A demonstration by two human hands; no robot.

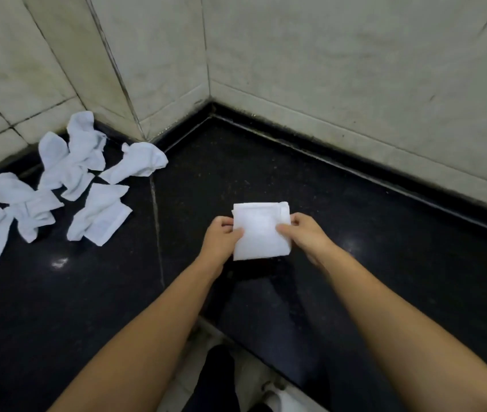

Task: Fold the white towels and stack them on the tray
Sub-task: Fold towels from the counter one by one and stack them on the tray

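Nearest the camera, at the bottom edge, a dark trouser leg and a white shoe stand on pale floor just beside the edge of the black counter. Two bare forearms reach up from there over the glossy stone to a folded towel, a small white square held between the hands near the middle of the counter, well clear of both walls. The left hand grips the towel's left edge: its thumb lies on top of the cloth and the fingers curl round the side, their tips hidden beneath. The right hand does the same on the right edge, thumb pressed onto the top face, fingers bent round the border. Neither hand is spread; both pinch the cloth. Layered edges show along the towel's far and right sides. Whether the towel rests on the counter or is held just above it cannot be told, though a dark reflection lies below its near edge. Far to the left, a heap of crumpled towels lies loose on the counter, several touching one another, the farthest ones against the foot of the pale marble wall. The wall runs along the back and turns a corner behind the hands.
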